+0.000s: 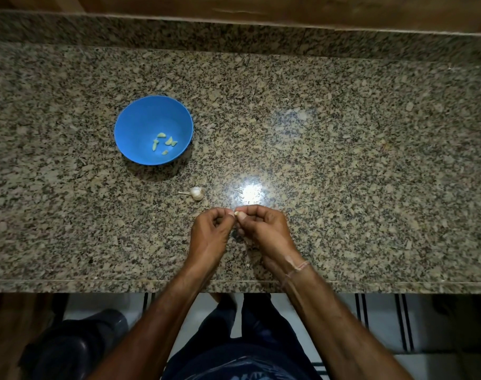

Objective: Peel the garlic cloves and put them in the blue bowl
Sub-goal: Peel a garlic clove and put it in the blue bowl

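Head view: the counter [343, 160] fills most of what I see, a long slab of polished granite, speckled tan, grey and black, with a bright glare spot near the middle and a raised lip of the same stone along the far edge. Its near edge is a straight, rounded band just in front of my body.

To the left, a little way back, sits the bowl [129, 124], round, smooth blue plastic with a matte inside. On its bottom, toward the near right side, lie the peeled cloves [164, 142], a handful of small pale yellow-green wedges, some touching each other.

My left hand [210, 234] and right hand [264, 229] meet over the near middle of the counter, both with fingers curled in. Their fingertips come together on one clove [237, 213], a tiny pale nub, and both hands pinch it: the left from the left side, the right thumb and forefinger on its right. I cannot tell how much skin is left on it. A thin pinkish thread [301, 266] circles my right wrist.

Just beyond my left hand and apart from it, nearer than the bowl, lies the bulb [197, 192], small, white and papery, round, with a thin dry stem pointing left.

A few pale flecks, too small to identify, lie on the stone near my right hand.
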A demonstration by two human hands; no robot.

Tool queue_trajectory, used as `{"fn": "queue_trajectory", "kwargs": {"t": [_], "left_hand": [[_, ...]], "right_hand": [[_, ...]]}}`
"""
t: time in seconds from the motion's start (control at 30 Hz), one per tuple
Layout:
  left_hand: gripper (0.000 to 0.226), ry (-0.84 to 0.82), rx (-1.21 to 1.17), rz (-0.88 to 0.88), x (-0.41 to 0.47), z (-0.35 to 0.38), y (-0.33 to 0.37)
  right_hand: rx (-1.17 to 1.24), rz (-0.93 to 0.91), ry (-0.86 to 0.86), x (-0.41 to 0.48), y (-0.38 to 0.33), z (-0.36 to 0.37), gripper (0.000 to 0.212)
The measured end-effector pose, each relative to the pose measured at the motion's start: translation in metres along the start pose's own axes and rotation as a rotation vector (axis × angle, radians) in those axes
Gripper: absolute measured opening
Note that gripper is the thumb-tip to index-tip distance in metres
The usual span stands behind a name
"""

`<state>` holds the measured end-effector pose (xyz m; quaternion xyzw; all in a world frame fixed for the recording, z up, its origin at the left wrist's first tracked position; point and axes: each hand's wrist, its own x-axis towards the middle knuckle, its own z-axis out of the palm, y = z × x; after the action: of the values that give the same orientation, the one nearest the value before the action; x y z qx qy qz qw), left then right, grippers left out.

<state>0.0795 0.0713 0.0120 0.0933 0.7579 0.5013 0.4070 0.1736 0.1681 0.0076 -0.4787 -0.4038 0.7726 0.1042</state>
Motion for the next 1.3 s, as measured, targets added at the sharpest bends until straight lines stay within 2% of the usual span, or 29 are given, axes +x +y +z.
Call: {"fn": "queue_trajectory", "kwargs": {"t": [0.1,0.2,0.27,0.37,0.43,0.47,0.6,0.77,0.9,0.97,1.17,1.3], "left_hand": [[0.021,-0.005,-0.014,0.000,0.002,-0.001,-0.001],[0.021,-0.030,-0.017,-0.005,0.004,-0.001,-0.002],[0.020,-0.043,-0.015,-0.011,0.005,-0.002,-0.001],[0.020,-0.051,0.019,0.002,0.005,-0.004,0.000],[0.021,-0.038,0.026,0.004,0.007,-0.005,0.001],[0.022,-0.034,0.029,0.007,0.007,-0.005,0.002],[0.027,-0.052,0.031,0.023,0.008,-0.002,0.005],[0.021,0.022,0.153,0.060,0.011,-0.003,-0.004],[0.005,0.100,0.232,0.075,0.013,-0.005,-0.008],[0.008,0.127,0.214,0.096,0.012,-0.005,-0.006],[0.016,0.041,0.024,0.093,0.011,-0.002,0.001],[0.005,0.021,-0.023,0.125,0.011,-0.005,0.005]], "right_hand": [[0.271,0.173,-0.058,0.002,-0.002,-0.002,0.017],[0.385,0.243,-0.088,0.004,-0.001,-0.003,0.019],[0.343,0.218,-0.124,0.002,0.000,-0.005,0.019],[-0.098,-0.035,-0.094,0.003,-0.003,-0.009,0.018],[-0.257,-0.140,-0.055,0.006,-0.003,-0.010,0.014],[-0.216,-0.129,-0.054,0.006,-0.004,-0.009,0.014],[0.256,0.102,-0.091,0.007,-0.006,-0.004,0.014],[0.435,0.173,-0.064,0.013,-0.004,-0.004,0.013],[0.439,0.177,-0.059,0.013,-0.005,-0.005,0.017],[0.420,0.178,-0.064,0.012,-0.005,-0.006,0.015],[0.309,0.146,-0.091,0.008,-0.006,-0.006,0.016],[0.194,0.091,-0.110,0.005,-0.008,-0.005,0.014]]}}
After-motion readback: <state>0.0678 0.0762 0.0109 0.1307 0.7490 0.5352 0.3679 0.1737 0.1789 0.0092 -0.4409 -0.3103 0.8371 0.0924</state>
